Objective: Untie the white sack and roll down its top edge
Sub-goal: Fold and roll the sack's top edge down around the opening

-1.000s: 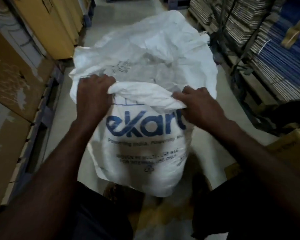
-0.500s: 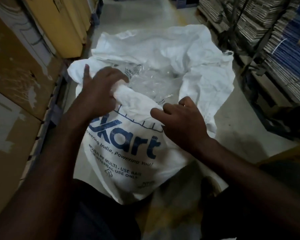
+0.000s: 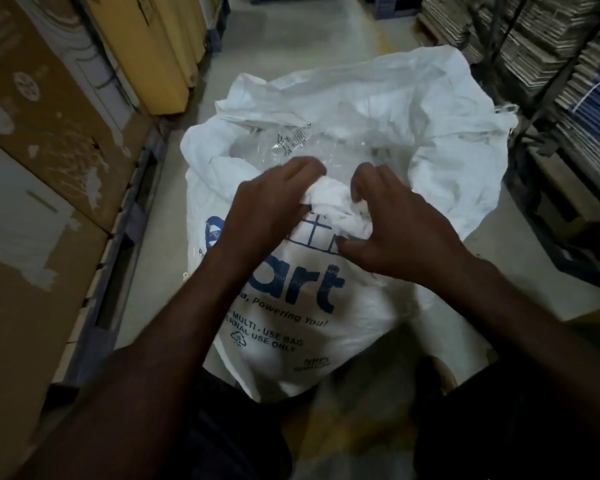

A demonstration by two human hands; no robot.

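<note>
White sack (image 3: 326,327) stands on the concrete floor (image 3: 291,39) of a narrow aisle, directly in front of the person's legs. Its mouth is open; the far wall of fabric is flopped back and spread toward the right-hand racking. Clear plastic wrap (image 3: 291,140) is visible inside the opening.

Near top edge (image 3: 329,199) is bunched into a thick wad at the middle of the sack's near side. Left hand (image 3: 267,209) has its fingers curled over the wad from the left and grips it. Right hand (image 3: 395,216) has its fingers hooked over the same wad from the right, thumb pressed on the printed face just below it. Both grips are tight on fabric; the hands sit just beside each other, apart only by the wad.

Blue lettering on the near face is partly covered by the left forearm.

Clearance: left of the sack, a strip of bare floor runs beside the blue pallet edge (image 3: 129,237) that carries the cardboard boxes (image 3: 49,109). On the right, the sack's spread fabric lies near the dark rack frame (image 3: 534,109) holding stacked flat cartons (image 3: 568,64). Open floor continues beyond the sack's far edge, up the aisle.
</note>
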